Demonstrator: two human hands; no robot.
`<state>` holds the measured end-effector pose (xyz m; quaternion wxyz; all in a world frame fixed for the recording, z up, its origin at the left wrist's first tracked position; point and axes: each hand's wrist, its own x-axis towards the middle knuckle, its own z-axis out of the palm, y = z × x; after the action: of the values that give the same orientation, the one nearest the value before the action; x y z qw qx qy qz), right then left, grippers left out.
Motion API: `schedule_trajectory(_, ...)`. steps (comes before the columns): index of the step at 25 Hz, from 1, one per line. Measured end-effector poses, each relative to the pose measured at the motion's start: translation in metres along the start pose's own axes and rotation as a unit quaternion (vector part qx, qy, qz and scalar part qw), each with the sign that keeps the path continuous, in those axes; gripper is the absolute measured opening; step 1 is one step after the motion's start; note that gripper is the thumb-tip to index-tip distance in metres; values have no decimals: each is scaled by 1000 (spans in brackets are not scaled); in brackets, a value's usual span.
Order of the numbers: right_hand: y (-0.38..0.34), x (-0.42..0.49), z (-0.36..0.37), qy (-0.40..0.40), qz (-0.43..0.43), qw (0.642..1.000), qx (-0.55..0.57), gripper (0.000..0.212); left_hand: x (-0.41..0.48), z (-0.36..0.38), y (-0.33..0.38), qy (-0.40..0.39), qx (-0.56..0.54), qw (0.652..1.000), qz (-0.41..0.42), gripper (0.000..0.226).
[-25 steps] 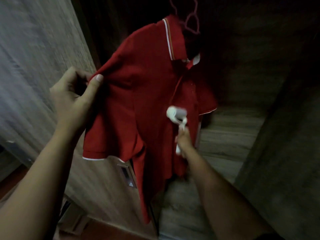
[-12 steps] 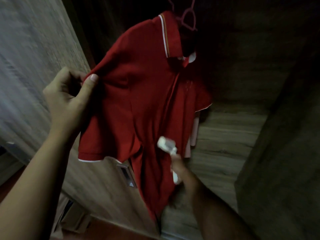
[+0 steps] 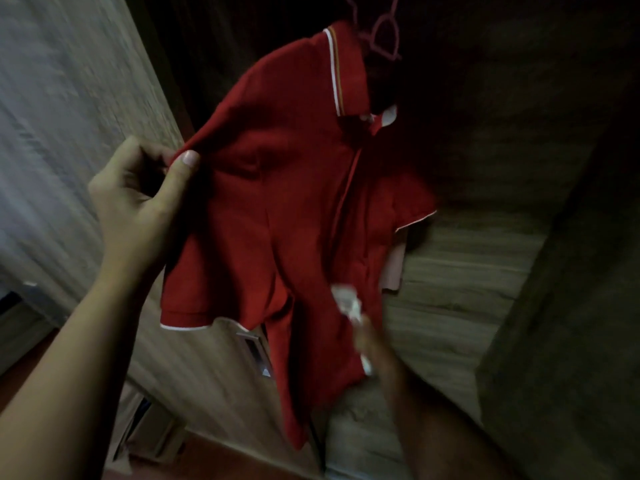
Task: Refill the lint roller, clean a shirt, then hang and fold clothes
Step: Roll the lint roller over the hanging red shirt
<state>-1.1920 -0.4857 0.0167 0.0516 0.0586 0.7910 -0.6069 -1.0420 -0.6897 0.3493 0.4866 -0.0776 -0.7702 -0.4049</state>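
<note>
Change: lint roller (image 3: 346, 301) lower down shirt (image 3: 277, 202) (stroke nearly finished).
Left grip (image 3: 138, 199): pinches shoulder fabric.
Right grip (image 3: 374, 351): blurred, seemingly round roller.

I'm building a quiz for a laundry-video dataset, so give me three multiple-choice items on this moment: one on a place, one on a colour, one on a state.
1. Where is the lint roller?
A. on the collar
B. at the red shirt's lower front
C. on the floor

2. What colour is the hanger?
A. pink
B. black
C. green

3. What is the left hand doing?
A. hanging idle
B. pinching the shirt's shoulder fabric
C. gripping the hanger hook

Answers:
1 B, the right hand holds its white roll at the lower front.
2 A, its pink loops show above the shirt.
3 B, thumb and fingers pinch cloth at the shoulder.
</note>
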Motion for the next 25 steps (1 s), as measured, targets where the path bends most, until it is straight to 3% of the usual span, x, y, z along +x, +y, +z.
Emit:
schedule_trajectory(3, 52, -29, 26, -21, 31, 999, -15, 39, 0, 0, 1, -3, 4, 1000, 2, 19)
schedule_trajectory(5, 52, -37, 28, -4, -11, 999, -35, 59, 0, 1, 2, -7, 5, 1000, -2, 19)
schedule_trajectory(6, 27, -38, 20, 11, -24, 999, -26, 63, -1, 1, 3, -6, 2, 1000, -5, 19)
schedule_trajectory(8, -51, -36, -3, 38, -58, 998, -13, 42, -1, 1, 2, -1, -9, 1000, -7, 19)
schedule_trajectory(11, -161, -40, -39, 84, -203, 975, 25, 29, -1, 0, 3, 8, -13, 1000, -1, 20)
schedule_trajectory(14, -167, -55, -28, 80, -258, 963, 20, 27, -1, 0, 4, 6, -1, 1000, 2, 21)
schedule_trajectory(16, -115, -66, -3, 42, -198, 979, -22, 28, 0, 0, 4, 4, 0, 1000, 4, 21)
schedule_trajectory(18, -39, -82, 23, -30, -57, 995, -77, 31, 0, -2, 3, -2, 6, 1000, 9, 21)
schedule_trajectory(20, 22, -102, 36, -94, 52, 989, -105, 35, 0, -2, 2, -12, 6, 1000, 15, 21)
schedule_trajectory(22, 32, -109, 31, -85, 64, 989, -105, 34, 0, -3, 1, -19, 9, 1000, 19, 21)
schedule_trajectory(25, -32, -91, 10, -13, -6, 997, -77, 32, 1, -2, 2, -14, 1, 1000, 17, 21)
